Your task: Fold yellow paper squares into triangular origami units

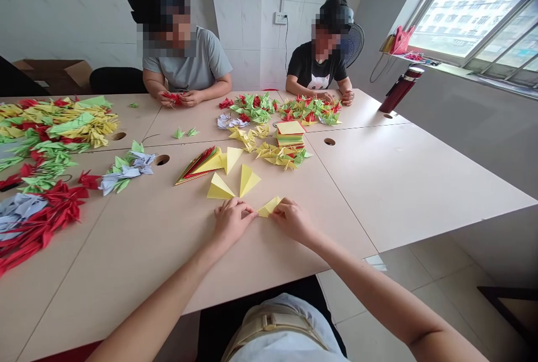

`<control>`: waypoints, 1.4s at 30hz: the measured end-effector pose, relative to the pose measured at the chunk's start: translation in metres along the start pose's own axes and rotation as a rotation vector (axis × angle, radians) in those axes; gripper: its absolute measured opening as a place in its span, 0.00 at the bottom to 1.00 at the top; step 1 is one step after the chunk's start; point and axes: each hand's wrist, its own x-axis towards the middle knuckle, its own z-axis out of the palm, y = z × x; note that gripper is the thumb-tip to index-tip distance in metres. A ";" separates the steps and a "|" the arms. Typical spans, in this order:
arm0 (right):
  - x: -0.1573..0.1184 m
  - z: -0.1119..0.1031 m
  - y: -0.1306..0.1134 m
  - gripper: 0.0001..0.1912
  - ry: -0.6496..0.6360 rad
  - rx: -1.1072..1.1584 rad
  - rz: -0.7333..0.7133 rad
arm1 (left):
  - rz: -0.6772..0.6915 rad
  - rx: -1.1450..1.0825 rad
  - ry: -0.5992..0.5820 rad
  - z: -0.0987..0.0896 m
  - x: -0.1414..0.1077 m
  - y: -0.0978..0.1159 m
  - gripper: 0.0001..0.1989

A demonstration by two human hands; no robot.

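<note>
Between my two hands, a small folded piece of yellow paper (pixel 268 207) lies low over the table. My left hand (pixel 233 217) pinches its left end, and my right hand (pixel 293 218) has its fingers closed on the right end. Just beyond my hands are three partly folded yellow papers: one at the left (pixel 219 188), one at the right (pixel 249 180) and one farther back (pixel 232 159). A fanned stack of folded red, green and yellow papers (pixel 197 165) rests to their left.
On the table (pixel 344 199) stand a stack of square papers (pixel 290 133) and piles of folded cranes (pixel 54 121). A dark red flask (pixel 399 92) is at the back right. Two people sit across, one holding red paper (pixel 176 98).
</note>
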 end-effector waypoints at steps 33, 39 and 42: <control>-0.017 -0.009 0.019 0.15 -0.012 -0.214 -0.453 | 0.474 0.160 -0.132 -0.016 -0.017 -0.014 0.25; -0.017 -0.012 0.018 0.14 -0.001 -0.195 -0.471 | 0.465 0.181 -0.123 -0.018 -0.018 -0.016 0.25; -0.018 -0.013 0.017 0.14 0.007 -0.183 -0.478 | 0.397 0.172 -0.112 -0.017 -0.019 -0.015 0.23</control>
